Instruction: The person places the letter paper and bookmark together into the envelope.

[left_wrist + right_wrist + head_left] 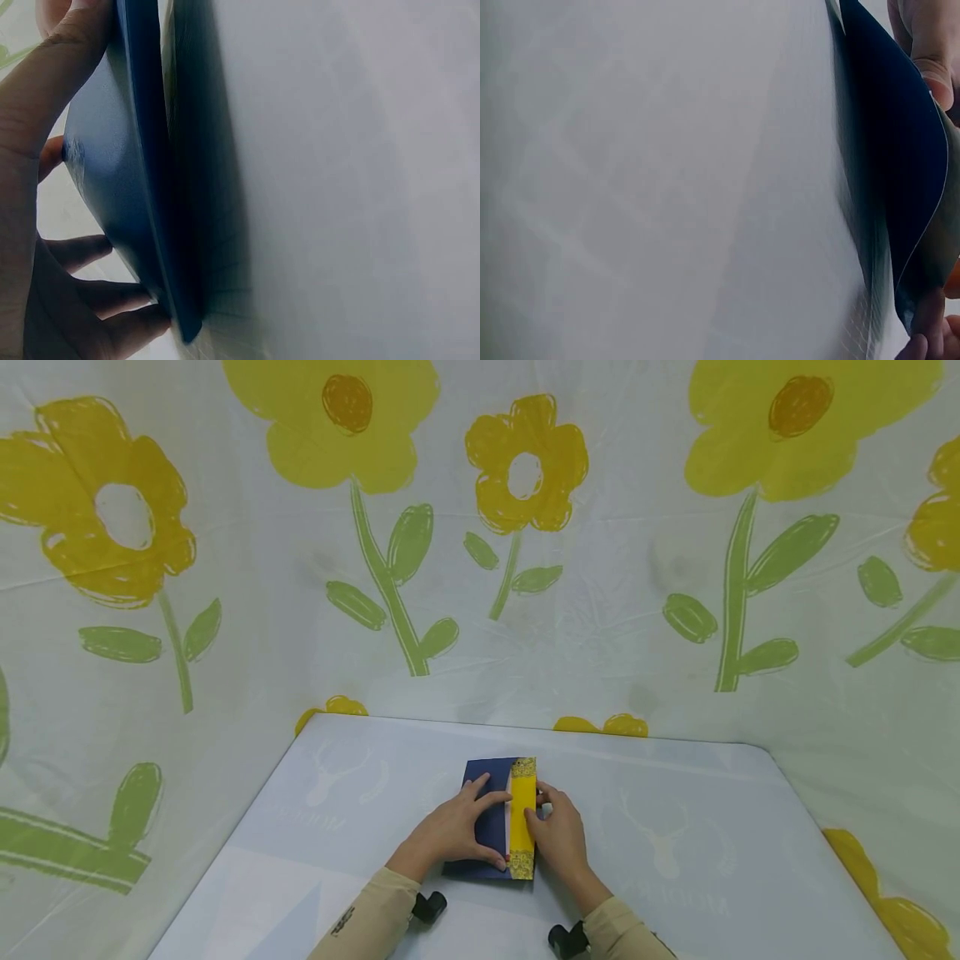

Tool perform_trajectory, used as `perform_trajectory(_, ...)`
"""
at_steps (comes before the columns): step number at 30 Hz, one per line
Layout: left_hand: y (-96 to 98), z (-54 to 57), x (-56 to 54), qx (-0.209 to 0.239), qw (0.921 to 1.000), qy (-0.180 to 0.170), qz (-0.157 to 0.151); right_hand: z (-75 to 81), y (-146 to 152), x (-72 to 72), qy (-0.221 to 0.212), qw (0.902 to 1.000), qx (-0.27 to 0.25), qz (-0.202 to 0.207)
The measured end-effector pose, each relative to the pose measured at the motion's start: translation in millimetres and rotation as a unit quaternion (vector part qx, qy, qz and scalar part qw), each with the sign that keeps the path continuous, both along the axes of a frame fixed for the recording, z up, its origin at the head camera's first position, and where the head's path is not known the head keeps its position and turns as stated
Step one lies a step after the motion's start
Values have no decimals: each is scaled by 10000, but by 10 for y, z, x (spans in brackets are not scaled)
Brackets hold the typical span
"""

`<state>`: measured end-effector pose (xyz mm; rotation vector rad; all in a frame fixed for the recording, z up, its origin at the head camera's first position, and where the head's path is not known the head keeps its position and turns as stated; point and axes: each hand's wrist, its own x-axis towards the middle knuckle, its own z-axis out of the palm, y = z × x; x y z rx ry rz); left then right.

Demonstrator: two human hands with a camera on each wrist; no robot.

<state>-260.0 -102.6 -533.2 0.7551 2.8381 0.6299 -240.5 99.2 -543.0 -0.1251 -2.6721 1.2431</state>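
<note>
A dark blue book [491, 828] lies on the table, with a yellow strip [522, 839] along its right side, patterned at both ends. My left hand [450, 828] rests spread on the cover, its thumb near the lower edge and a fingertip touching beside the strip. At the right edge, my right hand [564, 837] pinches the strip, thumb on top and fingers partly hidden behind. The left wrist view has the blue cover [112, 165] close up beside the thumb and fingers. In the right wrist view the blue sheet [900, 135] bows, with fingers at its edge.
The white table [675, 810] carries faint grey deer prints and has a rounded far corner. Behind it hangs a pale curtain [615, 610] with yellow flowers. Black wrist cameras [430, 907] sit at both cuffs of the beige sleeves [371, 914].
</note>
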Motion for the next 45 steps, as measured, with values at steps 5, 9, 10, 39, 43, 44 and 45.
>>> perform_trajectory(5, 0, -3, 5, 34, 10000, -15, 9, -3, -4, 6, 19, 10000, -4, -17)
perform_trajectory(9, 0, -3, 9, 30, 10000, -25, -2, -15, -10, 6, 31, 10000, 36, -19)
perform_trajectory(10, 0, -2, 9, 24, 10000, -26, -5, -18, -12, 5, 40, 10000, 43, -19)
perform_trajectory(39, -19, -13, 2, 63, 9999, 120, -79, -18, -71, 12, 130, 9997, 6, 192)
perform_trajectory(43, -9, -3, 4, 76, 9999, 119, -85, -20, -90, 7, 183, 9995, 196, 170)
perform_trajectory(44, -8, -2, 6, 84, 9999, 116, -89, -25, -95, 7, 201, 9994, 216, 169)
perform_trajectory(45, -8, -3, 7, 83, 9999, 117, -92, -28, -100, 10, 214, 9993, 233, 173)
